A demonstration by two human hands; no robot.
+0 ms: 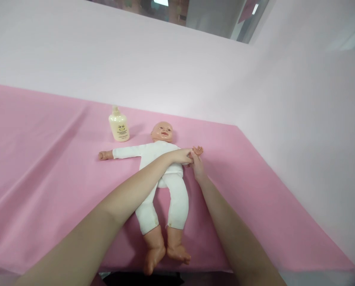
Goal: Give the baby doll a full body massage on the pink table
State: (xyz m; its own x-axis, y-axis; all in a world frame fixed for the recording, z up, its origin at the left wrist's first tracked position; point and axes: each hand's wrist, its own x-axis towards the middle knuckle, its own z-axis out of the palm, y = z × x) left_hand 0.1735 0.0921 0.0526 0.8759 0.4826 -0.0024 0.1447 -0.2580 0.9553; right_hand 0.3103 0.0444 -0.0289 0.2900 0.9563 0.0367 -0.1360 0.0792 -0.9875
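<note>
A baby doll (177,198) with a white cloth body lies on its back, head away from me and feet near the table's front edge. My left hand (182,156) reaches across its chest and is closed around the doll's arm on the right side. Close against it, my right hand (197,167) is closed on the same arm near the wrist. The doll's small hand (198,150) sticks out beyond my fingers. Most of that arm is hidden by my hands. The doll's other arm (126,151) lies stretched out to the left.
A pale yellow lotion bottle (119,126) with a pump top stands left of the doll's head. Pink cloth (61,167) covers the table, with creases at the left. A white wall (136,59) rises behind and at the right, with a window (207,18) above.
</note>
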